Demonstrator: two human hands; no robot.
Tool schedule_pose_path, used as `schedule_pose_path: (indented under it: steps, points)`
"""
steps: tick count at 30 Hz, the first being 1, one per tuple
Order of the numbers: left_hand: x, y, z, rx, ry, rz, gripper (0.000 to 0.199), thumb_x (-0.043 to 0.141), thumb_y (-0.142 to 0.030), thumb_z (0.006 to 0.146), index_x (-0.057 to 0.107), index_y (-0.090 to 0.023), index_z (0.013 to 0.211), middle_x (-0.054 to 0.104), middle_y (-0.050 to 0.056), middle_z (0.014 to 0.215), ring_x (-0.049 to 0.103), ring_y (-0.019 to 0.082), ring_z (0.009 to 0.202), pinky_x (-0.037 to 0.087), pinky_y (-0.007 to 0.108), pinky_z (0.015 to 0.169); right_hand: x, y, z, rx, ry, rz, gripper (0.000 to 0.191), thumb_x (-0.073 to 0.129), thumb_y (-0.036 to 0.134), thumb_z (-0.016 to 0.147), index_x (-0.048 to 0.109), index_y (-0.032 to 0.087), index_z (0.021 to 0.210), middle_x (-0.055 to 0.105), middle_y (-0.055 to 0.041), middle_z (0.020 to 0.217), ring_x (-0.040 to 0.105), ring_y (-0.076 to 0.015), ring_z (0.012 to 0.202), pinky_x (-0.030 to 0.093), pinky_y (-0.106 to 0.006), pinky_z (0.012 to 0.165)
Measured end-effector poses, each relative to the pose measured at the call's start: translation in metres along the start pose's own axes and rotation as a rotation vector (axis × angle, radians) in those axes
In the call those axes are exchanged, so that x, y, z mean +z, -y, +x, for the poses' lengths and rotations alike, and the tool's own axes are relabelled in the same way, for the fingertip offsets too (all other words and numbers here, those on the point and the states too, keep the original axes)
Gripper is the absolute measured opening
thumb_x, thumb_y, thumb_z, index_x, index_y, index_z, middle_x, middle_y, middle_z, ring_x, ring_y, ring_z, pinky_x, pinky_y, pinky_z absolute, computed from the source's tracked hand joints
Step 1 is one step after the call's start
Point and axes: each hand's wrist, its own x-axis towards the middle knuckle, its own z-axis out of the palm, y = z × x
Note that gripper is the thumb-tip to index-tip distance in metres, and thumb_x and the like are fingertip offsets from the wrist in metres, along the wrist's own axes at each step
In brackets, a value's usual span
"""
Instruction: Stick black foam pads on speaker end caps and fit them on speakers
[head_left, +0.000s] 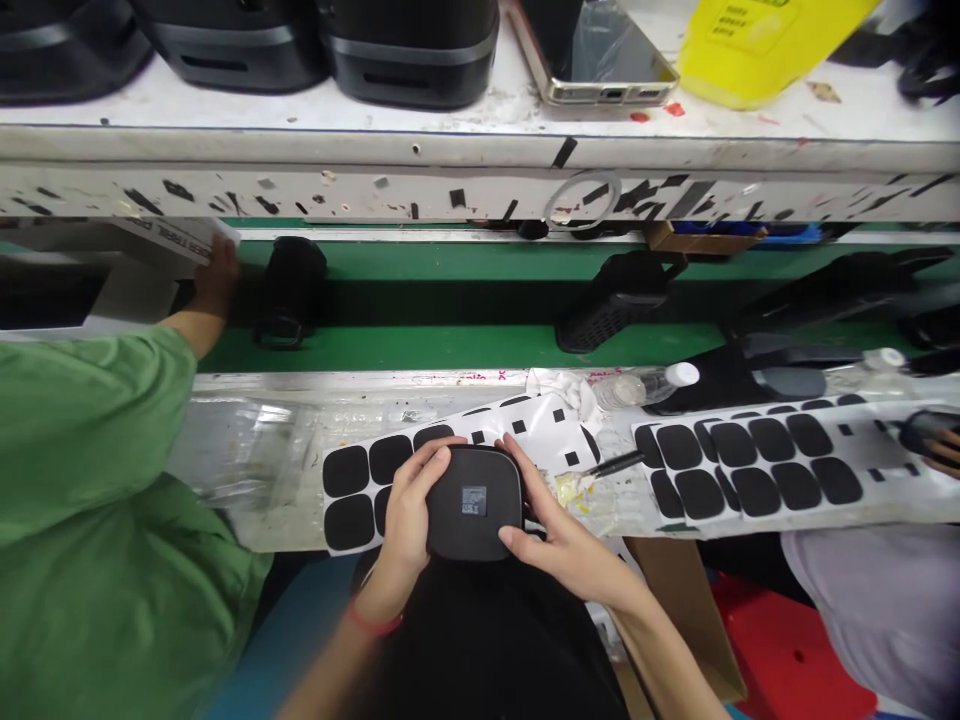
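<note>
Between both hands is a black device (474, 525) with a rounded-square end face turned up, a small printed label (474, 500) near its middle. My left hand (411, 505) wraps its left side, the thumb along the upper left edge. On the other side, my right hand (555, 530) grips the right edge, its thumb at the lower right corner and fingers along the upper right. Just beyond lies a white sticker sheet (532, 425) with black rounded pads and small squares, partly hidden by the device and my hands.
A brush (611, 464), clear bottles (652, 383) and more pad sheets (757, 465) lie to the right. Beyond, a green conveyor (442, 345) carries black devices (611, 295). A shelf (300, 145) overhangs it. Co-workers sit either side; one's hand (217, 275) touches a box (176, 235).
</note>
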Motion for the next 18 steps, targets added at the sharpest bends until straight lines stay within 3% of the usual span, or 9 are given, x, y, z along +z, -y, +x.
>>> schedule_pose_path:
  steps: [3,8,11,15,18]
  points:
    - [0.000,0.000,0.001,0.007,0.007,0.007,0.035,0.074,-0.048,0.075,0.080,-0.022,0.098,0.076,0.002,0.099,0.066,0.019,0.086,0.050,0.021,0.071,0.004,-0.005,0.000,-0.021,-0.009,0.004,0.093,0.058,0.028,0.096,-0.008,0.036,0.161,-0.007,0.0031,0.171,-0.002,-0.0144,0.158,0.003,-0.038,0.127]
    - [-0.002,-0.001,-0.001,-0.013,-0.005,0.003,0.034,0.073,-0.047,0.076,0.080,-0.022,0.098,0.076,0.001,0.095,0.065,0.016,0.081,0.050,0.019,0.070,0.013,-0.016,0.001,-0.058,-0.013,0.064,0.101,0.057,0.022,0.094,-0.019,0.036,0.158,-0.016,0.0055,0.170,-0.006,-0.0131,0.157,0.005,-0.038,0.126]
    - [-0.004,0.001,-0.003,-0.005,0.004,0.022,0.035,0.072,-0.048,0.078,0.079,-0.022,0.100,0.075,0.002,0.097,0.065,0.016,0.083,0.050,0.020,0.071,0.013,-0.020,0.001,-0.090,0.005,0.117,0.104,0.059,0.019,0.090,-0.018,0.036,0.158,-0.018,0.0066,0.169,-0.009,-0.0143,0.157,0.004,-0.039,0.126]
    - [-0.004,0.004,-0.005,0.031,0.041,0.045,0.034,0.068,-0.048,0.082,0.078,-0.022,0.101,0.074,0.001,0.097,0.064,0.017,0.085,0.049,0.021,0.074,0.014,-0.015,-0.002,-0.026,0.070,0.247,0.109,0.064,0.019,0.085,-0.014,0.041,0.158,-0.018,0.0099,0.169,-0.005,-0.0194,0.158,0.015,-0.043,0.126]
    - [-0.005,0.005,-0.006,0.057,0.051,0.051,0.033,0.067,-0.048,0.083,0.077,-0.023,0.103,0.074,0.001,0.100,0.064,0.017,0.086,0.049,0.022,0.075,0.022,-0.008,-0.003,0.013,-0.077,0.201,0.091,0.061,0.037,0.095,0.000,0.036,0.162,-0.004,0.0048,0.171,0.002,-0.0167,0.158,0.012,-0.038,0.127]
